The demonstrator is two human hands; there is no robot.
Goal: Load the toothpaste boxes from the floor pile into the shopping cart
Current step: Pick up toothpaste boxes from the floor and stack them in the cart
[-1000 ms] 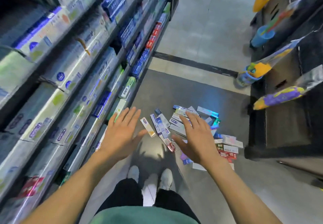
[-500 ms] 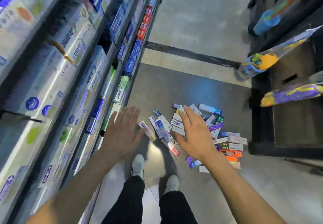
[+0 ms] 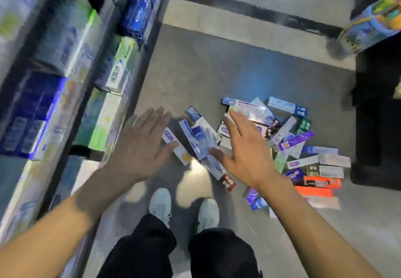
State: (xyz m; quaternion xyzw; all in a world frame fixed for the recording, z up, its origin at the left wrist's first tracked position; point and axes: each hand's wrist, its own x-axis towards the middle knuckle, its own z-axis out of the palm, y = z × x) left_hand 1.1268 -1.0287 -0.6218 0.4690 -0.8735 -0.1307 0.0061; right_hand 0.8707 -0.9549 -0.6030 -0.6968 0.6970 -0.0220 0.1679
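Left hand (image 3: pixel 141 147): fingers spread flat, holding nothing.
Right hand (image 3: pixel 245 151): fingers spread flat, empty, above the boxes.
Toothpaste boxes (image 3: pixel 288 147): heaped on the floor (image 3: pixel 206 71) beside the shelf (image 3: pixel 86 86).

A: How are the hands held?

B: Both bare forearms reach forward and down over the pile of toothpaste boxes (image 3: pixel 288 145). The left hand (image 3: pixel 141 147) is flat, palm down, fingers straight and together, left of the pile.

A: And the other?

B: The right hand (image 3: pixel 245 147) is spread above the pile's left part, fingers straight, thumb out, holding nothing.
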